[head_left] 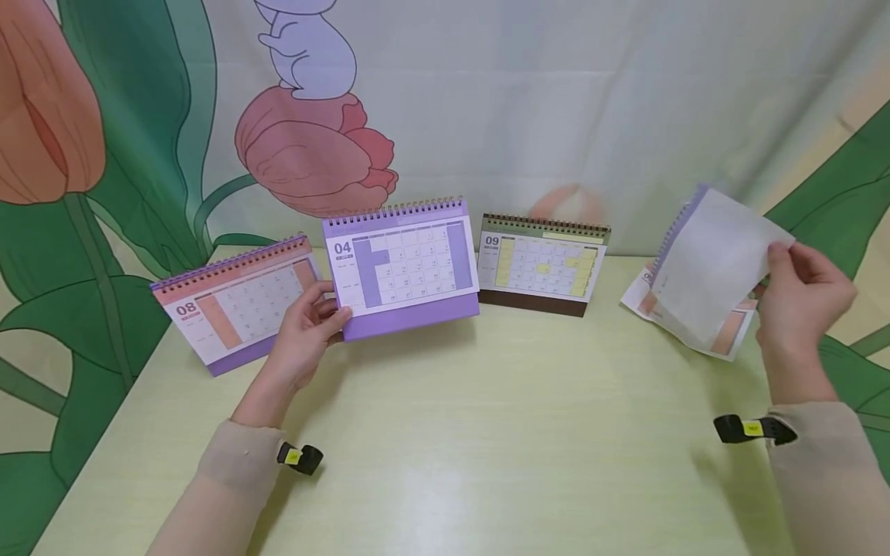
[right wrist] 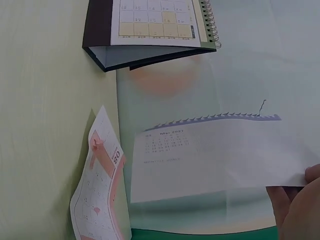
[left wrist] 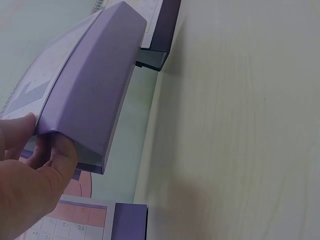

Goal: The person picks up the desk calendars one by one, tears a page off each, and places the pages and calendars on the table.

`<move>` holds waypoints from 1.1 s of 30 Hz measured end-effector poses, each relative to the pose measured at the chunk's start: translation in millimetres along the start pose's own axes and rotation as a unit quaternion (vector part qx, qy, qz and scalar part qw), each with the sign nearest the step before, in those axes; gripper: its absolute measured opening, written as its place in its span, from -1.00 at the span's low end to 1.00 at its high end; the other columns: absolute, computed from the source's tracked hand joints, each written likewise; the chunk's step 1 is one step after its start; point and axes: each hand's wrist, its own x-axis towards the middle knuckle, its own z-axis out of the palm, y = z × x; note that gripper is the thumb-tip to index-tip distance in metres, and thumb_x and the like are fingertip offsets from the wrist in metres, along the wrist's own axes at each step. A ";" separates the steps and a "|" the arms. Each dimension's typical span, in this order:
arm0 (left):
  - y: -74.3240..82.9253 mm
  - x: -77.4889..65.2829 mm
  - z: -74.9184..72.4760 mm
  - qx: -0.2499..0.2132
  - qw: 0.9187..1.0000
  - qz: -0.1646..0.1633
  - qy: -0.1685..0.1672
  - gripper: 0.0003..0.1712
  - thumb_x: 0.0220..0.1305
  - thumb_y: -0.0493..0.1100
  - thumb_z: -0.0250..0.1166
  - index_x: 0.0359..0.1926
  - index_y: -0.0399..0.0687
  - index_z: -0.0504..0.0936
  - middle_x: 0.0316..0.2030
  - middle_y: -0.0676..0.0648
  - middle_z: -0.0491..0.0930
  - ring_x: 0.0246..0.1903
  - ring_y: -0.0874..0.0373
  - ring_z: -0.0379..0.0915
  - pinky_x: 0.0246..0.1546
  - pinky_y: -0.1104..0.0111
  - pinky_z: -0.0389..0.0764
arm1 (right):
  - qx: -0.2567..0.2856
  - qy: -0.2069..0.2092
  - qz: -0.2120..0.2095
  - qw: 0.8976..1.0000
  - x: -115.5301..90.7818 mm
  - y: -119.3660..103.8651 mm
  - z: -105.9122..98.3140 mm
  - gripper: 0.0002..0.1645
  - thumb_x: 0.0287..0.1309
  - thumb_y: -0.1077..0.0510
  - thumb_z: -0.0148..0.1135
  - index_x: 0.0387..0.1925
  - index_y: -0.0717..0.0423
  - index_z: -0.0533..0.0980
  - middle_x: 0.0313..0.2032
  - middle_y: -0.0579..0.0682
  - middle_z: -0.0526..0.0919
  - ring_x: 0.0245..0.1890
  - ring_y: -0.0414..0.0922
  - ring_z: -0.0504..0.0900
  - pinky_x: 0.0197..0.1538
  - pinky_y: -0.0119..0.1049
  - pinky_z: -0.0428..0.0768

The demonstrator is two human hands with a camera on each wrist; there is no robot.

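My left hand [head_left: 309, 332] grips the lower left corner of a purple desk calendar [head_left: 410, 315] marked 04. In the left wrist view that calendar [left wrist: 95, 75] is tilted, its base raised off the table, with the thumb on the front and fingers tucked into the open end. At the far right my right hand [head_left: 799, 301] pinches a loose calendar page [head_left: 723, 259] by its edge. The page's top edge is ragged and purple in the right wrist view, with small print on its pale side. Below it a curled page [right wrist: 100, 182] marked 08 lies on the table.
A coral and purple desk calendar [head_left: 236, 309] marked 08 stands at the left. Another desk calendar [head_left: 538, 266], marked 09 with a dark brown base, stands right of the purple one. Behind the pale table [head_left: 487, 432] hangs a printed cloth [head_left: 487, 116].
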 end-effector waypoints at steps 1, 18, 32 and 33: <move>-0.2 0.0 0.0 -0.002 1.000 0.000 -0.001 -0.66 0.52 -0.38 0.14 0.23 -0.11 0.48 0.00 -0.10 0.63 -0.13 0.12 0.59 -0.17 0.34 0.67 | -0.025 0.002 -0.018 1.000 0.2 0.5 1.0 -0.78 0.27 0.13 0.41 -0.09 0.12 0.76 -0.31 -0.08 0.63 -0.47 -0.26 0.60 -0.50 -0.59 0.55; -2.8 -2.1 0.9 0.007 1.000 -0.007 -0.010 -0.60 0.51 -0.39 0.15 0.30 -0.21 0.44 0.04 -0.16 0.63 -0.11 0.12 0.61 -0.14 0.33 0.68 | -0.292 -0.012 -0.232 0.928 13.1 17.3 6.2 -0.66 0.49 0.03 0.16 -0.01 0.11 0.75 -0.09 0.02 0.78 -0.32 -0.57 0.51 -0.18 -0.62 0.46; -4.0 -2.1 5.4 0.020 1.000 -0.004 -0.015 -0.60 0.52 -0.37 0.15 0.31 -0.16 0.44 0.11 -0.25 0.59 -0.08 0.06 0.61 -0.12 0.31 0.69 | -0.408 -0.124 -0.470 0.773 20.4 32.8 7.9 -0.71 0.48 0.31 0.08 -0.04 0.27 0.72 -0.14 0.27 0.75 -0.31 0.28 0.73 -0.59 0.10 0.42; -3.9 -2.1 5.7 0.020 1.000 -0.004 -0.015 -0.60 0.52 -0.36 0.15 0.31 -0.17 0.43 0.11 -0.26 0.59 -0.08 0.06 0.61 -0.12 0.31 0.68 | -0.407 -0.129 -0.485 0.763 21.3 35.5 9.0 -0.72 0.46 0.34 0.09 -0.07 0.28 0.72 -0.14 0.26 0.74 -0.35 0.28 0.72 -0.64 0.07 0.37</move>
